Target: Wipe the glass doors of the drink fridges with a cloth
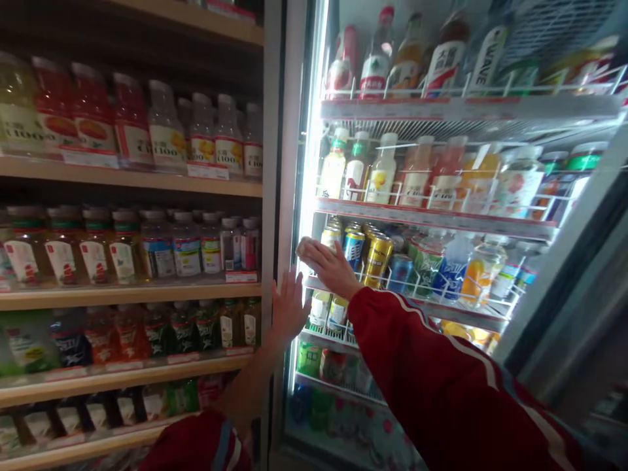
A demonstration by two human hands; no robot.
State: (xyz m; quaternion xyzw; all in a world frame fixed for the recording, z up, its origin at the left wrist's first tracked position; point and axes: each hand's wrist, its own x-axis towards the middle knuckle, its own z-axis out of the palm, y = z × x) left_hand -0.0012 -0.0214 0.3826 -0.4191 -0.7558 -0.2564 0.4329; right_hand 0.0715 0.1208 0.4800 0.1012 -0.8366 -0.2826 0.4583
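Note:
My right hand (331,265), in a dark red sleeve, reaches to the brightly lit left edge of the open drinks cooler (436,212). Its fingers press a small pale cloth-like wad (307,248) near that edge; the wad is blurred, and its exact kind is hard to make out. Lower and further left, my left hand (288,306) lies against the upright frame (287,163) between shelf and cooler. Its fingers are stretched out and hold nothing. Gold cans (377,258) and a blue can (353,247) stand just behind my right hand.
Wooden shelves (132,180) on the left carry rows of bottled drinks. White wire guards (422,288) run along the cooler's racks, which hold bottles and cans. On the right, the cooler's grey frame (564,268) slants down past my right arm.

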